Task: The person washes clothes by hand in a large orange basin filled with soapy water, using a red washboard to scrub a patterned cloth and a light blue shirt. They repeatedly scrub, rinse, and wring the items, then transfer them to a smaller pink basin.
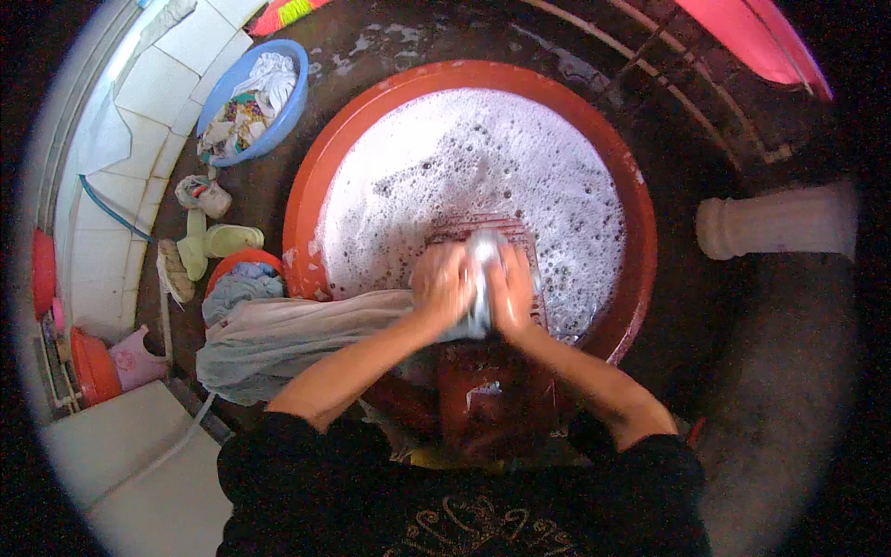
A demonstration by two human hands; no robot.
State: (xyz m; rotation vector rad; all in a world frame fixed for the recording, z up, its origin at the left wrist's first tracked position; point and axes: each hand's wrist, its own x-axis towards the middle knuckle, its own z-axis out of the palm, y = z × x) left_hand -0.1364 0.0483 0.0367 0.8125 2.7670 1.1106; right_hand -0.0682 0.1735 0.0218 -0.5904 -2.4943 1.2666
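Observation:
A large red plastic tub (630, 230) holds water covered with white suds (487, 153). Inside it, a ridged red washboard (456, 226) slopes up toward me against the near rim. My left hand (442, 282) and my right hand (510, 285) press together over the washboard, both gripping a wet pale cloth (480, 313), blurred by motion. What the whitish lump at their fingertips is cannot be told. From my left hand's side, a long grey-beige wet cloth (306, 334) stretches over the tub's left rim.
Left of the tub are a small red basin (237, 259) with cloths, green slippers (230, 239) and a brush (174, 271). A blue basin (301, 90) of laundry stands at the upper left. A pale ribbed pillar (776, 219) is at the right, a pink basin (752, 38) at the upper right.

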